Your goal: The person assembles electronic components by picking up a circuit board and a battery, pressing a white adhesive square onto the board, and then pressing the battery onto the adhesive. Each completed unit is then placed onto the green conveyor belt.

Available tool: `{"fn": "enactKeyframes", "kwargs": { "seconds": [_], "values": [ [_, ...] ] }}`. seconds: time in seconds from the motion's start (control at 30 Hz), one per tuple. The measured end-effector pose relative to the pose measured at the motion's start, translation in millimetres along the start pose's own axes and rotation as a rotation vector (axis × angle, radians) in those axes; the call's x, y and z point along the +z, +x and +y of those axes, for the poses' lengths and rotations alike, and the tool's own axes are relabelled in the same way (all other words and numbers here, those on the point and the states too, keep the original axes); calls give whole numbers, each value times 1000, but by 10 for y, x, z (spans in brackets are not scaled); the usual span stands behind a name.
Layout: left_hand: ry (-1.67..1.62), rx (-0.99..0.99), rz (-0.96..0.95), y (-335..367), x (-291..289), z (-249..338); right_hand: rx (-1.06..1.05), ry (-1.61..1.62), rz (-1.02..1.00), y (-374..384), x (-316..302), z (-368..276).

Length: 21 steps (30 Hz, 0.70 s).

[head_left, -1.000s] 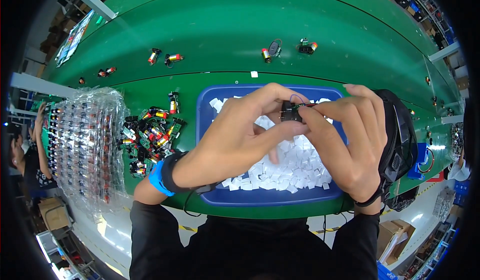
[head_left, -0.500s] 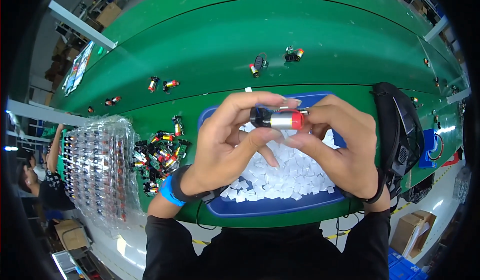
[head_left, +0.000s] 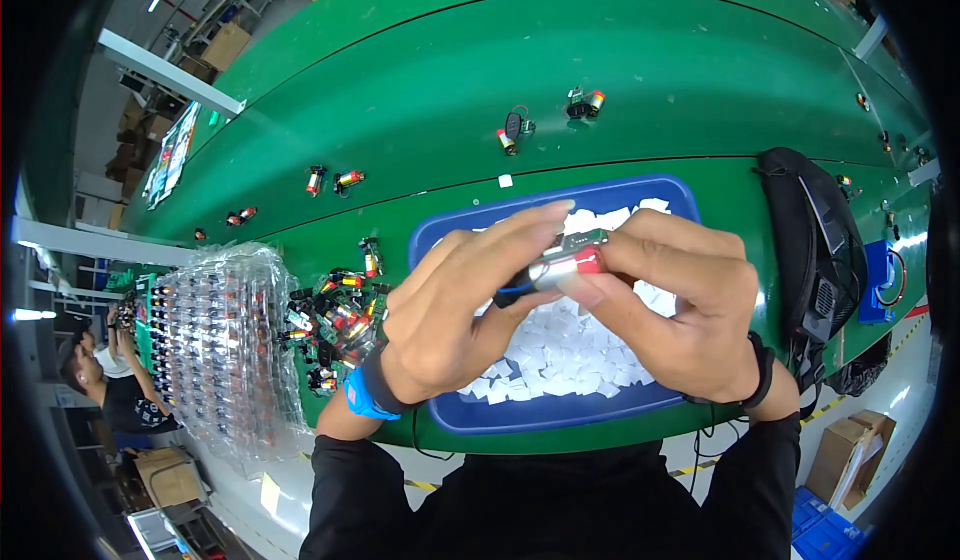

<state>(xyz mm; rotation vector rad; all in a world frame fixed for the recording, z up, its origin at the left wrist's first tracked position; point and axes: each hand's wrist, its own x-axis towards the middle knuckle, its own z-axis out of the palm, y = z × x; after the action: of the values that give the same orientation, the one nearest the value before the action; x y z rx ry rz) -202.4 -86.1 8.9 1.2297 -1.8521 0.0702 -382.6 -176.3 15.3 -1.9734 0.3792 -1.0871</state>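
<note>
Above a blue tray (head_left: 455,417) my two hands hold one small cylindrical battery (head_left: 556,269) with a red end, a silver-white wrap and a small green circuit board (head_left: 578,244) along its far side. My left hand (head_left: 440,325) is closed around the darker left end, its fingers hiding much of it. With thumb and fingers, my right hand (head_left: 695,305) pinches the red end. The battery lies tilted, its right end farther from me. Many small white paper pieces (head_left: 560,355) fill the tray beneath.
Left of the tray lies a heap of similar battery assemblies (head_left: 340,315), beside clear plastic trays (head_left: 215,340) of parts in film. More assemblies (head_left: 585,106) sit across the green table (head_left: 420,90). A black bag (head_left: 800,250) and blue box (head_left: 877,280) are at right. A person (head_left: 115,385) works far left.
The battery has turned from nearly level to tilted, and its circuit board now shows. My left fingers have closed farther over its left end. The whole view has shifted slightly.
</note>
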Motion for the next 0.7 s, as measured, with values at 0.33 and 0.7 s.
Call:
{"fn": "enactKeyframes", "kwargs": {
  "seconds": [0.33, 0.7],
  "values": [
    [30, -48, 61, 0, 40, 77, 50, -46, -16, -23, 33, 19],
    [-335, -1015, -226, 137, -170, -1158, -275, -483, -22, -52, -274, -362]
  ]
}}
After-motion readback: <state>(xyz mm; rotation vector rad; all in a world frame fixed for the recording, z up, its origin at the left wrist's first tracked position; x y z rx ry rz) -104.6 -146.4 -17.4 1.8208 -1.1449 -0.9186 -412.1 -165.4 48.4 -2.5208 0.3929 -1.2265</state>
